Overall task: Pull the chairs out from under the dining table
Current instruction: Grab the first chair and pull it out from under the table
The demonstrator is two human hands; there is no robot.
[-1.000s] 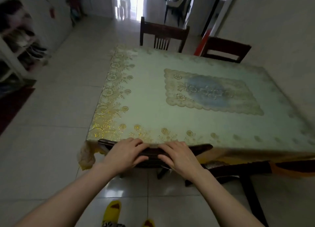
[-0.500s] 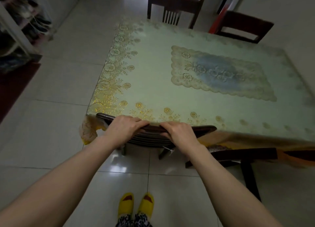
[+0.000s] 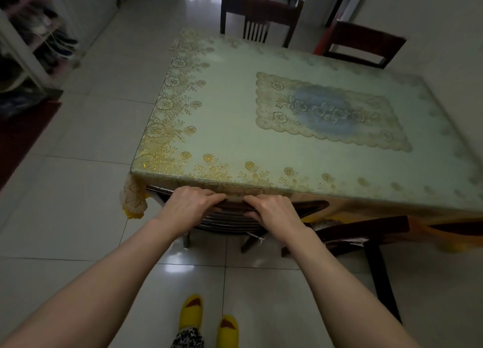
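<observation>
Hidden: the near chair (image 3: 308, 207) sat tucked under the near edge of the table (image 3: 235, 128); only its dark top rail, a few back slats and two legs showed, the seat was out of sight under the cloth.
Left hand (image 3: 189, 207): clenched over the chair's top rail, fingers curled across it, fingertips lost in the gap between rail and table edge.
Right hand (image 3: 271, 211): gripped the same rail just beside the left, thumb underneath, fingertips likewise covered by the table's overhang.
Second chair (image 3: 366, 230): near the table's near right corner, pushed under; only a dark rail and one leg showed, the rest was behind the hanging cloth.
Far chairs: a slatted chair (image 3: 258, 15) stood at the far edge, its top cut off by the frame; a chair with an open back (image 3: 366, 46) stood at the far right corner, its seat hidden by the tabletop.
Tablecloth (image 3: 183, 112): pale with gold flowers along the left and near edges and a blue lace panel in the middle; its corner hung down in a yellow fold at the near left corner, just beside the chair rail.
In the way: the tabletop's overhang lay right above the rail and touched or nearly touched the knuckles; I could not tell which.
Floor (image 3: 78, 190): pale glossy tiles.
Slippers (image 3: 206, 319): yellow, on the floor between the forearms.
Shelves (image 3: 39, 46): at the left, blurred, contents hard to make out.
Rug (image 3: 23, 135): dark red, cut off at the left edge.
</observation>
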